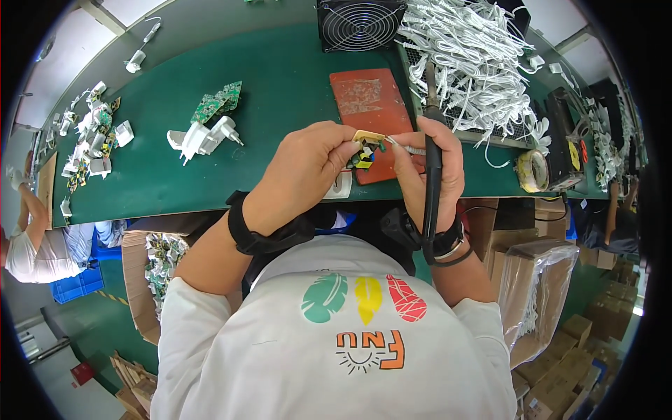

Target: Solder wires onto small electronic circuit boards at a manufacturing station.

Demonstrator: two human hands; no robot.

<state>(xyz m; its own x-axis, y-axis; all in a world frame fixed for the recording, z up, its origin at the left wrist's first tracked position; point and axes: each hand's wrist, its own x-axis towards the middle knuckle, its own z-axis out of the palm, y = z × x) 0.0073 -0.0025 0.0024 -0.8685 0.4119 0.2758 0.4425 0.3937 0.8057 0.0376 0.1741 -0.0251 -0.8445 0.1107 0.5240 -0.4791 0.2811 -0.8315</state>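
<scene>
My left hand (297, 168) pinches a small circuit board (365, 152) by its edge, between thumb and fingers. Dark, yellow and blue parts stand on the board. In my right hand (451, 157) lies a soldering iron (433, 168) with a black handle, its shaft pointing away from me. The thumb and fingers of that hand also close on the end of a white cable (414, 150), whose thin wires meet the board's edge. Below the hands is a reddish-brown pad (385, 105). A white plastic housing (341, 186) lies at the table edge, partly hidden by my left hand.
White cables (469, 63) fill a mesh tray at the back right, beside a black fan (362, 26). Yellow tape (533, 171) stands near a black box (563, 143). White plug housings (206, 138) and green boards (217, 101) lie left, with a larger pile (91, 136) beyond.
</scene>
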